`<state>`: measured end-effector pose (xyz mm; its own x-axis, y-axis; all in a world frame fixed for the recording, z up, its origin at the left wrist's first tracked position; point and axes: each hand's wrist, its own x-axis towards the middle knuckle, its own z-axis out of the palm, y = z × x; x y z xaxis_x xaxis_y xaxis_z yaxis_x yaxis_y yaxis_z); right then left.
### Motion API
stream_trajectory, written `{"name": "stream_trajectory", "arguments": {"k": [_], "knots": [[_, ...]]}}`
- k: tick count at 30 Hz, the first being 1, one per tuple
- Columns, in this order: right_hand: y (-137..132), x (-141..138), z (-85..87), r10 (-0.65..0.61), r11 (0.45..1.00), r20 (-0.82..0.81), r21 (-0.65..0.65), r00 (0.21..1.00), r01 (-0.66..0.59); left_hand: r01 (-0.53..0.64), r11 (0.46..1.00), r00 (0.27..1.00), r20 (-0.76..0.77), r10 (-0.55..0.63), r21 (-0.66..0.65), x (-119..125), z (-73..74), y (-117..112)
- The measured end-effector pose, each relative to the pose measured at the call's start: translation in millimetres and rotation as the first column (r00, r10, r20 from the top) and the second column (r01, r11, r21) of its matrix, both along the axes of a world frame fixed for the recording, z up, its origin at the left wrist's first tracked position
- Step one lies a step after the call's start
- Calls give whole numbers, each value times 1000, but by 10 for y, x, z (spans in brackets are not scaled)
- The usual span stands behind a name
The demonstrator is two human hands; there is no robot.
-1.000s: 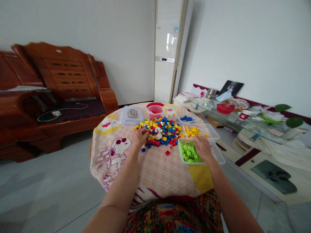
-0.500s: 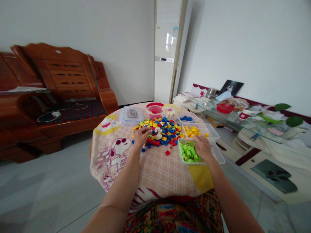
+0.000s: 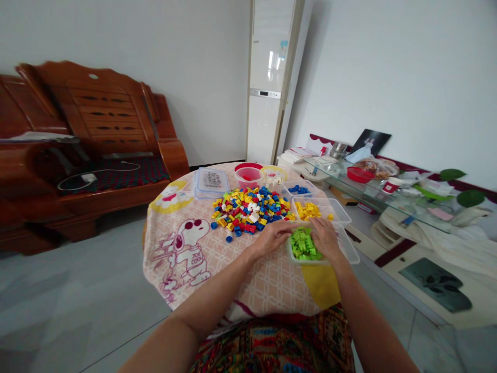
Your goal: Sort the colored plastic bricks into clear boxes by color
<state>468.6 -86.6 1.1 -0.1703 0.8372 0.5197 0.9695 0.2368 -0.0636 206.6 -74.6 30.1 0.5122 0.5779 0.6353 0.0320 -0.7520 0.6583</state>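
Observation:
My left hand reaches over the left rim of a clear plastic container that holds light green toy bricks. Its fingers are closed together, and anything between them is too small or hidden to make out. On the container's right side lies my right hand, its fingers stretched out toward the back rim; it looks open. Just behind both hands, yellow bricks lie in a second clear container. A heap of mixed red, blue, yellow, white and green bricks spreads over the cloth to the left.
Farther back stand a container with blue bricks, a pink round tub and a lidded clear box. White pieces lie near the tub. A patterned cloth covers the round table. A glass-topped cabinet stands at right.
My left hand has moved from the brick heap rightward and nearer to me, to the green brick container. The red brick in front of the heap is now out of sight. My right hand has stayed.

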Motion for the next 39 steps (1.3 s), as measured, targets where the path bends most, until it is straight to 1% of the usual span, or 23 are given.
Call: {"name": "stream_trajectory", "arguments": {"k": [1, 3, 5, 6, 7, 9, 11, 13, 15, 16, 17, 19, 20, 25, 27, 33, 37, 39], "knots": [[0, -1, 0, -4, 1000, 4, -4, 1000, 4, -53, 998, 999, -5, 53, 17, -41, -4, 21], [1, -2, -1, -9, 1000, 7, -9, 1000, 9, -200, 980, 980, -13, 200, 26, -179, -7, 97], [4, -3, -4, -9, 1000, 6, -7, 1000, 9, -368, 930, 930, -31, 367, 1, -365, -4, 199], [6, -2, -5, -8, 1000, 6, -5, 1000, 8, -453, 891, 891, -47, 452, -18, -466, 0, 252], [8, -2, -7, -6, 1000, 7, -3, 1000, 6, -542, 839, 839, -69, 539, -40, -569, 6, 304], [10, -2, -9, -5, 1000, 10, 0, 1000, 5, -695, 715, 718, -129, 684, -77, -771, 20, 394], [11, -1, -11, -4, 1000, 11, 3, 1000, 4, -801, 590, 598, -202, 776, -102, -956, 40, 454], [12, -1, -13, 0, 1000, 11, 8, 1000, 0, -871, 479, 489, -280, 826, -108, -1116, 61, 480], [14, 1, -14, 5, 1000, 11, 10, 1000, -5, -919, 384, 390, -362, 847, -93, -1244, 81, 480], [15, 2, -14, 6, 1000, 12, 10, 1000, -6, -934, 349, 350, -405, 845, -79, -1294, 89, 474], [16, 4, -15, 6, 1000, 13, 9, 1000, -6, -943, 326, 320, -448, 835, -65, -1335, 94, 468], [17, 8, -17, 0, 1000, 16, 8, 1000, -1, -952, 306, 277, -521, 807, -33, -1389, 100, 458], [17, 10, -18, -2, 1000, 17, 7, 1000, 2, -952, 306, 264, -550, 792, -17, -1404, 100, 456], [11, 10, -13, -7, 1000, 23, -5, 1000, 7, -936, 353, 252, -666, 702, 18, -1415, 93, 468], [6, 2, -6, -13, 1000, 21, -9, 1000, 13, -932, 361, 253, -675, 694, 22, -1416, 85, 476], [-7, -21, 25, -14, 1000, 15, -16, 1000, 14, -929, 369, 258, -648, 717, 38, -1452, 44, 503], [-9, -14, 21, 1, 1000, 12, 7, 1000, -1, -911, 410, 289, -652, 701, 36, -1480, 17, 522], [-7, -9, 14, 6, 1000, 9, 11, 1000, -6, -905, 424, 289, -667, 686, 43, -1483, 5, 529]]}}
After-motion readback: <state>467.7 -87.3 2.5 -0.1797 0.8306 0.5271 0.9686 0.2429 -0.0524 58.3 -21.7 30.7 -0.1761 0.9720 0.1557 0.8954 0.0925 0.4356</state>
